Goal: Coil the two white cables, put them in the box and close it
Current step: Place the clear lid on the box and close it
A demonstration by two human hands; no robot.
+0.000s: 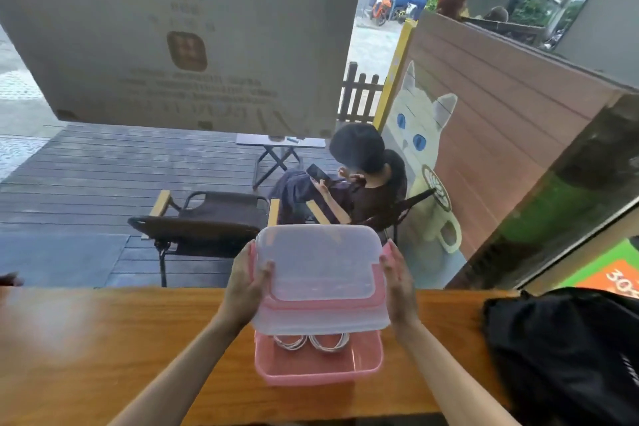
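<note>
A pink plastic box [318, 368] stands on the wooden counter [103, 339] in front of me. Two coiled white cables [313, 342] lie side by side inside it, partly hidden by the lid. I hold the translucent lid [318, 270] with its pink clasps tilted above the box's far half. My left hand [247, 282] grips the lid's left edge, thumb on top. My right hand [397, 278] holds the right edge with fingers along the side.
A black bag [567, 353] lies on the counter at the right. Past the counter is a window; outside, a person sits on a folding chair [207, 218] on a wooden deck. A large sign hangs on the glass above.
</note>
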